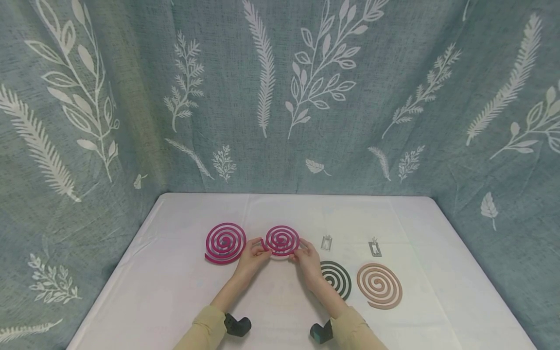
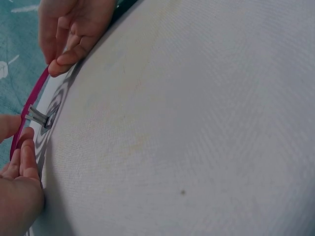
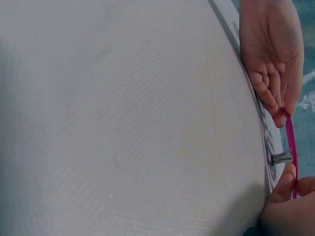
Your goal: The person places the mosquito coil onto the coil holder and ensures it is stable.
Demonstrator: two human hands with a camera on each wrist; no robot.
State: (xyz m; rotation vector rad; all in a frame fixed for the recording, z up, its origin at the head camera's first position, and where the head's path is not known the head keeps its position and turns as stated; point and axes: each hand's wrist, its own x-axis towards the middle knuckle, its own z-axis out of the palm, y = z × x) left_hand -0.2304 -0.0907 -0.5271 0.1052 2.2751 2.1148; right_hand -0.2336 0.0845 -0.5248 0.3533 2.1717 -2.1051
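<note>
Both hands hold a magenta mosquito coil (image 1: 282, 241) flat, just above the white table. My left hand (image 1: 253, 257) pinches its left edge between thumb and fingers. The opposite edge is pinched by my right hand (image 1: 308, 260). Under the coil, a small metal coil stand (image 2: 37, 117) rises from the table, and its prongs meet the coil's underside in both wrist views. Whether the prongs are fixed in the coil I cannot tell. Another magenta coil (image 1: 225, 243) lies left of my left hand, with something grey beneath its centre.
Right of my right forearm are a dark green coil (image 1: 331, 281), partly hidden by it, and a brown coil (image 1: 378, 286). Behind these lie two metal stands, one at left (image 1: 326, 242) and one at right (image 1: 375, 248). A patterned curtain (image 1: 280, 160) hangs behind the white table (image 1: 144, 291).
</note>
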